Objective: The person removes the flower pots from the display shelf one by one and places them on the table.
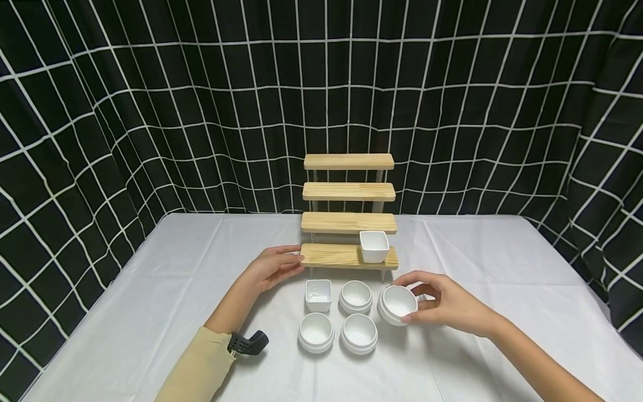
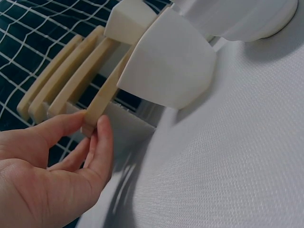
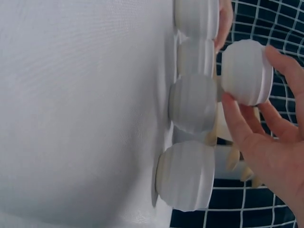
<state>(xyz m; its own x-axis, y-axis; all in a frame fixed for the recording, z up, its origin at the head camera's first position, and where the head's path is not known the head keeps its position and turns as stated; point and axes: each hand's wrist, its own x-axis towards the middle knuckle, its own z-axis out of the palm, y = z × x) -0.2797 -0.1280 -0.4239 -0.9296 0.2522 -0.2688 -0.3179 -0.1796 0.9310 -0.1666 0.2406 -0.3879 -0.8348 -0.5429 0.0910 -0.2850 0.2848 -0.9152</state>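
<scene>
My left hand [image 1: 275, 267] pinches the left end of the lowest board of a four-step wooden shelf stand [image 1: 326, 255]; in the left wrist view the thumb and fingers close on that board end [image 2: 95, 107]. A round white ramekin [image 1: 399, 302] is in my right hand [image 1: 442, 301], gripped by its sides with thumb and fingers. The right wrist view shows this ramekin [image 3: 247, 72] raised off the table, its mouth tilted slightly in the head view. A square white bowl [image 1: 374, 247] stands at the right end of the lowest board.
In front of the stand, a second square white bowl [image 1: 318, 295] and three round ramekins, one at the back [image 1: 356, 296] and a front pair [image 1: 316, 333], stand on the white tablecloth [image 1: 166, 312]. Behind hangs a black curtain with a white grid [image 1: 226, 111].
</scene>
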